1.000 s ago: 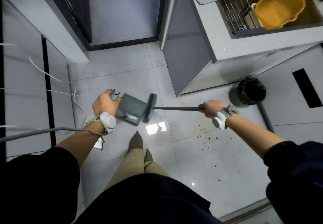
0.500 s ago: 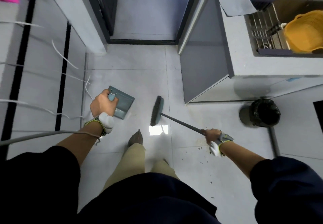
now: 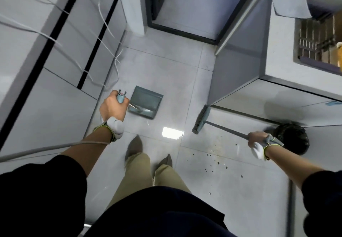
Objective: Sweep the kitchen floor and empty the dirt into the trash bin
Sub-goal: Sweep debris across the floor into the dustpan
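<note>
At far right, found trash bin (image 3: 292, 138) with black liner, partly hidden behind right hand (image 3: 256, 141) and blurred at the rim. Found sink (image 3: 318, 66) at top right cut off by frame edge, contents hard to make out; grey cloth (image 3: 288, 1) draped over surface (image 3: 277, 48) beside it. Could not trace handle of broom (image 3: 227, 130) past right hand, clenched round it. Noted broom head (image 3: 200, 120) low over floor (image 3: 166, 70) near cabinet corner; cannot tell whether bristles touch tiles. Noted left hand (image 3: 112, 107) grasping top of long handle of dustpan (image 3: 146, 103), pan down by the floor ahead of left shoe (image 3: 134, 148), well apart from broom head. Counted one broom, one dustpan, one bin, two wrist devices (image 3: 115, 127), two shoes, several white cables (image 3: 103, 38) along left-hand cabinets. Recorded dirt (image 3: 218, 162) as scattered dark specks on tiles between right shoe (image 3: 166, 160) and bin, too small to count. Could not read blue tag (image 3: 333, 103) on cabinet front.
</note>
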{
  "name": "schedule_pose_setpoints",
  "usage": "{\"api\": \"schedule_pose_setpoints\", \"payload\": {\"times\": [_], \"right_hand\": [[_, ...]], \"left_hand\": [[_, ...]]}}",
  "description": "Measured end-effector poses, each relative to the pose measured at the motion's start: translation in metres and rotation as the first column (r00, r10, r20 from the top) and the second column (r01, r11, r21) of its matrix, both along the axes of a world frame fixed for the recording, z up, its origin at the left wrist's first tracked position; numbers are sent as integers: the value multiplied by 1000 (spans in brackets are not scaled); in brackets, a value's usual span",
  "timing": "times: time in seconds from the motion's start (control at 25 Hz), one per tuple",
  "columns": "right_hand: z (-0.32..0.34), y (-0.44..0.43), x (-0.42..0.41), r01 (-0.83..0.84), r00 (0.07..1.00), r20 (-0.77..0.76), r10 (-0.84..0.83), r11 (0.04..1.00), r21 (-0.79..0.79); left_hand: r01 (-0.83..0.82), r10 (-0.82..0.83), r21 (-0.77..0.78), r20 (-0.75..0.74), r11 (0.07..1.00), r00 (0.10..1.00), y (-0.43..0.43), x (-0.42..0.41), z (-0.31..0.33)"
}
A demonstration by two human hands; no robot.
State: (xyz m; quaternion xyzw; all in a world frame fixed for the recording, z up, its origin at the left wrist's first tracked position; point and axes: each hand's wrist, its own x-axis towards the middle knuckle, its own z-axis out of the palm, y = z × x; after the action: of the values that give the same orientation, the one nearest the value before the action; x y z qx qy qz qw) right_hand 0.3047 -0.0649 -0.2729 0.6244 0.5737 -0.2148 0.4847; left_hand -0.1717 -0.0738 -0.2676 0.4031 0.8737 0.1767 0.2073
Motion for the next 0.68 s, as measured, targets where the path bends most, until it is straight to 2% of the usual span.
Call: {"api": "schedule_pose_setpoints", "payload": {"times": [0.2,0.36,0.48,0.68], "right_hand": [[13,-10,-65,-134,986,-79,149,977,168],[23,-46,-123,-140,964,-190,185,963,228],[17,-67,-202,-169,930,-282,234,957,236],[-29,-107,-332,-181,890,-375,260,955,234]], "left_hand": [[-51,51,4,13,999,999,-29,-33,9],[-52,51,26,41,998,998,-39,-71,11],[18,-19,48,26,999,999,-36,-101,15],[127,-126,108,-13,986,992,-34,-153,25]]}}
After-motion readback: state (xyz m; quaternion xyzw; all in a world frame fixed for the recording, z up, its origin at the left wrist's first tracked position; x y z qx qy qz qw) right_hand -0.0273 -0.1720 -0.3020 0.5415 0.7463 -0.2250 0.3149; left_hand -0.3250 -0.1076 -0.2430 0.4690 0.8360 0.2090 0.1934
